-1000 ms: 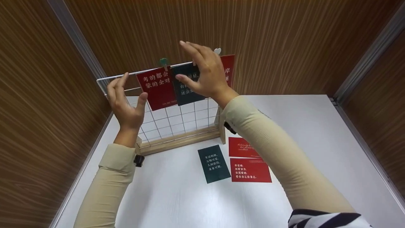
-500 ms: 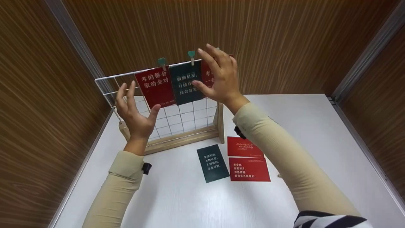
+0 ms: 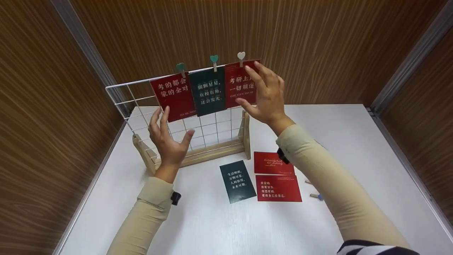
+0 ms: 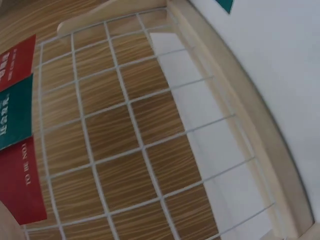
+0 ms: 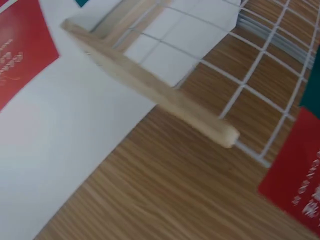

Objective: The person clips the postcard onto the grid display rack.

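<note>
Three cards hang in a row from the top wire of a white grid rack (image 3: pixel 141 102) on a wooden base. They are a red card (image 3: pixel 175 101) at left, a dark green card (image 3: pixel 208 92) in the middle and another red card (image 3: pixel 239 83) at right. A green heart clothespin (image 3: pixel 181 69), a second green heart clothespin (image 3: pixel 214 63) and a white heart clothespin (image 3: pixel 241 58) hold them. My left hand (image 3: pixel 169 141) is before the grid, below the left card, its fingers relaxed around nothing. My right hand (image 3: pixel 269 97), fingers spread, overlaps the right card's outer edge in the head view.
On the white table (image 3: pixel 208 226) lie a dark green card (image 3: pixel 238 181), a red card (image 3: pixel 278 188) and another red card (image 3: pixel 270 163) behind it. A small clothespin with a blue end (image 3: pixel 316 196) lies beside my right sleeve. Wood-grain panels (image 3: pixel 318 53) enclose the table.
Both hands have moved to the right, the left also lower. The right hand has uncovered the middle green card, its clothespin and most of the right red card. The hanging cards stay in place.
</note>
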The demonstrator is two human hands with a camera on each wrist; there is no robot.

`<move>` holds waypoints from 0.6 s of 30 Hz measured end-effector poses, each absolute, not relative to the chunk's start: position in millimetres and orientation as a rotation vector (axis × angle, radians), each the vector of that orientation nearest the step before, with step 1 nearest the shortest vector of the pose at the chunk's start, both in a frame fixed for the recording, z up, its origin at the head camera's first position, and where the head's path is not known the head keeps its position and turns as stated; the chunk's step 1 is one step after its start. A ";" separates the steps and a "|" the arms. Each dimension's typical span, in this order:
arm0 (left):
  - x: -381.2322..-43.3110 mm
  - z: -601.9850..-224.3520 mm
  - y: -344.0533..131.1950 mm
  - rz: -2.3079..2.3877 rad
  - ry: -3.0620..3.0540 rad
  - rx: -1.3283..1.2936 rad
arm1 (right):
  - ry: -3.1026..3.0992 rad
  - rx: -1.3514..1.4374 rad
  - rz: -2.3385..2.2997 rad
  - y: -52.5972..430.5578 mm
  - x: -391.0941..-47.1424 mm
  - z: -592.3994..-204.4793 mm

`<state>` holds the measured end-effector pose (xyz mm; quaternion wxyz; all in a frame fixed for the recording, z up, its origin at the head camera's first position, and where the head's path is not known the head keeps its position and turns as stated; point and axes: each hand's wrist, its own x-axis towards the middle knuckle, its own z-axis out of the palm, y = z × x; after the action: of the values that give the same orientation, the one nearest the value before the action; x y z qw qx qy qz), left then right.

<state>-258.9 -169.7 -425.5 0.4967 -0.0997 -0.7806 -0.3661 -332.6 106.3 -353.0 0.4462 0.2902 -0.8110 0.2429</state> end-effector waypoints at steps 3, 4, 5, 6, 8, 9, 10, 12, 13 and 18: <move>-257.7 -437.2 -163.6 -0.913 -1.902 -0.245 | -2.038 0.687 0.602 117.2 -332.2 -363.5; -257.2 -441.3 -161.6 -0.920 -1.909 -0.246 | -2.045 0.678 0.607 120.9 -332.1 -367.1; -256.5 -445.4 -159.7 -0.928 -1.917 -0.247 | -2.054 0.668 0.612 124.7 -332.1 -370.9; -255.8 -449.6 -158.0 -0.936 -1.928 -0.248 | -2.065 0.659 0.615 128.7 -331.8 -374.9; -254.3 -458.3 -154.5 -0.951 -1.950 -0.248 | -2.086 0.643 0.623 136.8 -331.4 -383.5; -253.5 -462.8 -152.7 -0.958 -1.963 -0.246 | -2.099 0.637 0.627 141.1 -331.3 -388.0; -252.7 -467.0 -150.9 -0.962 -1.977 -0.245 | -2.111 0.630 0.631 145.3 -331.3 -392.7; -251.2 -475.5 -147.4 -0.974 -1.999 -0.244 | -2.139 0.618 0.629 153.7 -330.3 -401.2; -250.4 -479.3 -145.3 -0.980 -2.008 -0.243 | -2.152 0.611 0.626 157.8 -329.7 -405.1; -248.3 -498.3 -135.8 -0.995 -2.051 -0.243 | -2.221 0.571 0.600 177.9 -325.4 -423.1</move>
<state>-248.3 -135.8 -498.3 0.4119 -0.0966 -0.8153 -0.3953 -325.4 177.9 -423.1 0.3760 0.2232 -0.8683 0.2344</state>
